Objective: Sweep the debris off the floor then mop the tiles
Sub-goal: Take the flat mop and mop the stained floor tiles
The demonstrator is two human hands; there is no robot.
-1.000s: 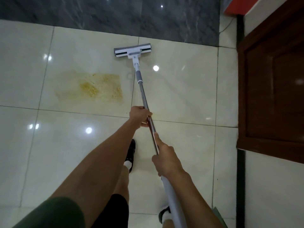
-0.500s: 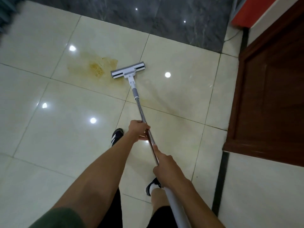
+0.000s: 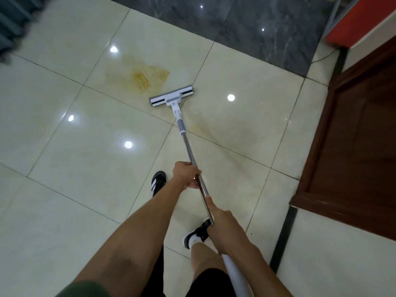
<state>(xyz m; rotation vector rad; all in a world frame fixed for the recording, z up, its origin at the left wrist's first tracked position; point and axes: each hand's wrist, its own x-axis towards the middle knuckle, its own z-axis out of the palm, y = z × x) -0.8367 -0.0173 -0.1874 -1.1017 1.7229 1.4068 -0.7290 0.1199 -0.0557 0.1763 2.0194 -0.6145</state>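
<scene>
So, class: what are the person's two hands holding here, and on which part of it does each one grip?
Both hold the mop. The left hand grips the metal shaft midway; the right hand grips nearer the body, where metal meets the white upper handle.

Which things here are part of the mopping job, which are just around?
In the job:
mop, head flat on the tile
yellow stain, beyond the mop head
left hand and right hand, both gripping the pole
tile floor

Just around:
wooden door
red object
dark stone strip

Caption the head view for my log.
Both hands, left and right, grip a mop beside a yellow stain.
</scene>
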